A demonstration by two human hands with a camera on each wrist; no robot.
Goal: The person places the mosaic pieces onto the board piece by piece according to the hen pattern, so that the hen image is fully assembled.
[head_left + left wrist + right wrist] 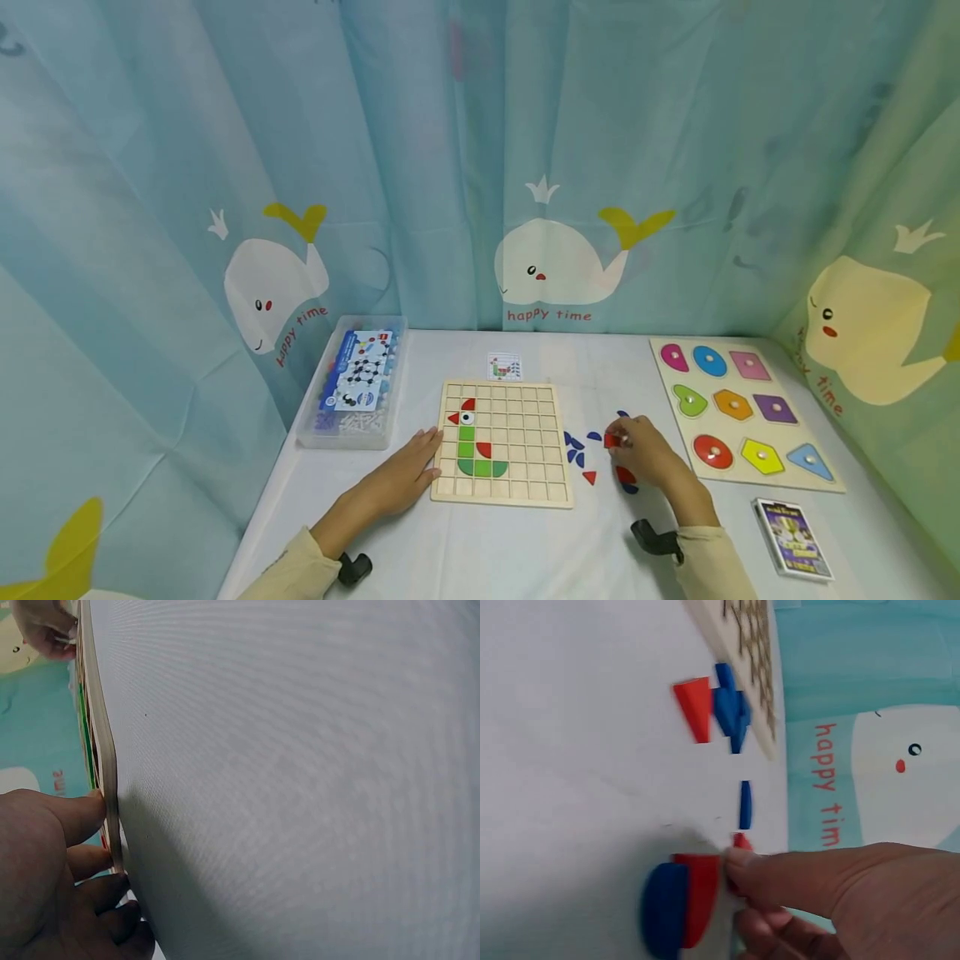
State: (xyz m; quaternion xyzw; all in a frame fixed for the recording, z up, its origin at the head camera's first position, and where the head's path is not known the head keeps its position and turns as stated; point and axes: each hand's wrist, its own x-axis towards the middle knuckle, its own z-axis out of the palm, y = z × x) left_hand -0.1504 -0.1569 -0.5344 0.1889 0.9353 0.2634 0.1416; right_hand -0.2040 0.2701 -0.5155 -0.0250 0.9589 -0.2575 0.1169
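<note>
Wooden grid board [533, 435]: flat on the white bench [517, 550], bearing a bird-like figure [467, 447] in red, green and white. Left hand [403, 475]: fingers extended, touching the board's edge at nine o'clock. Right hand [643, 450]: at three o'clock, finger and thumb pinching a red piece [610, 441]. Blue pieces [577, 443]: three o'clock, just beside the board. Picture card [505, 367]: twelve o'clock. Plastic box [355, 382]: ten o'clock.
</note>
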